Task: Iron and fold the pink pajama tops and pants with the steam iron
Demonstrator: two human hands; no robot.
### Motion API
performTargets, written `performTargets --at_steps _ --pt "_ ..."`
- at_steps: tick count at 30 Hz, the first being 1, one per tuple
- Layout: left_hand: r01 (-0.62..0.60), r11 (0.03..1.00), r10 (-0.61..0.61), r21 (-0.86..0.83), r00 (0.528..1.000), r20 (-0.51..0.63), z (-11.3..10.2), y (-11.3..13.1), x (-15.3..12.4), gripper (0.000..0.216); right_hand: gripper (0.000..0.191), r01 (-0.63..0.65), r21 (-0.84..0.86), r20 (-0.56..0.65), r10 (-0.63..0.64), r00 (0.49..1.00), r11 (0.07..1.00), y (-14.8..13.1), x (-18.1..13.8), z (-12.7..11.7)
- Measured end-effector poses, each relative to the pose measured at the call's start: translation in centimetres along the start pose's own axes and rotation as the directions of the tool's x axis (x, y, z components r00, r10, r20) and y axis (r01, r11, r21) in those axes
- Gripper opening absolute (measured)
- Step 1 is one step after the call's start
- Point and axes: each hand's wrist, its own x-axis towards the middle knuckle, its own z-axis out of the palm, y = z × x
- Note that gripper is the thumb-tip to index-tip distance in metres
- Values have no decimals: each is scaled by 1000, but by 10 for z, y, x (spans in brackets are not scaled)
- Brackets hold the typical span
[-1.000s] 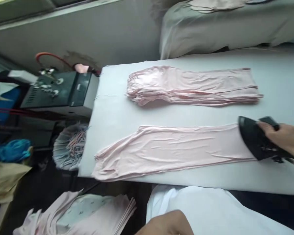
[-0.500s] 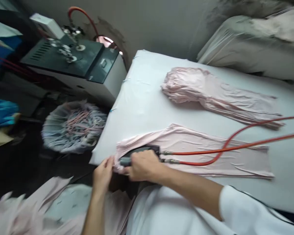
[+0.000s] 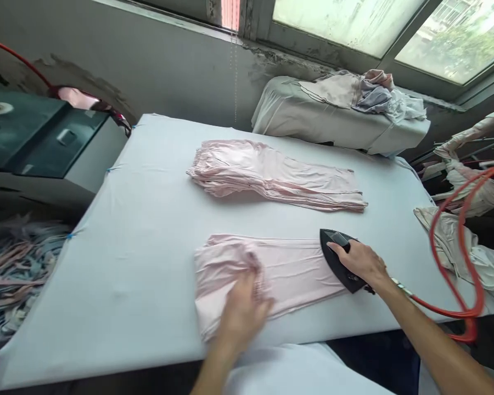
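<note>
The padded counter [image 3: 119,230], covered in pale cloth, fills most of the view. Beyond its far edge stands a narrow pressing board [image 3: 313,109] bearing loose garments. Left of the counter sits a dark steam unit [image 3: 37,131]; right of it lie crumpled white cloth [image 3: 448,236] and a looping red hose [image 3: 461,258]. On the counter's far half lies a folded pair of pink knit trousers [image 3: 271,175]. On its near half lies a second pair of pink knit trousers [image 3: 296,269], spread flat. The left hand [image 3: 242,312], slightly blurred, is open, palm down on that pair's bunched left end. The right hand [image 3: 358,262] is closed around the handle of a black steam iron [image 3: 333,258], whose sole rests on the same pair. The knit appears light, soft and apt to slide; its bunched end offers the surest hold. The iron appears heavy and should be held only by its handle.
</note>
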Motion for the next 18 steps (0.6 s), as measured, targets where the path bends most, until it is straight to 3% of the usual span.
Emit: performTargets --at_steps 3,5,6,8,9,10,12,13,15,17,18 --pt "-158 973 86 169 925 370 80 37 13 99 58 164 -30 -2 -164 986 986 28 -7 -10" --pt "-143 988 106 62 908 404 98 40 3 84 54 400 -25 34 -399 916 916 15 -18 -13" --pt "-111 994 108 -9 940 324 97 35 -7 66 54 522 -32 85 -518 851 852 3 -25 -11" --pt "-39 996 39 -85 999 2 83 19 -31 37 54 728 -42 242 -700 672 685 -22 -39 -4" --pt "2 997 -17 -76 981 -195 75 11 -43 29 53 797 -35 316 -750 582 603 -31 -47 1" --pt "46 998 -60 -48 927 -369 69 4 -53 23 52 841 -25 378 -773 509 541 -34 -53 6" --pt "85 996 -61 19 834 -548 71 2 -58 17 50 879 -10 448 -784 431 477 -24 -59 14" --pt "73 996 -27 60 828 -560 80 8 -52 17 51 882 -9 456 -783 424 472 -9 -57 17" --pt "30 984 67 178 855 -515 111 30 -25 28 52 843 -1 432 -760 485 538 34 -40 21" --pt "67 953 86 296 876 -475 145 59 14 60 54 738 75 348 -711 611 671 88 -11 20" --pt "100 952 42 289 893 -449 156 71 33 62 55 665 127 275 -670 689 736 114 5 19"
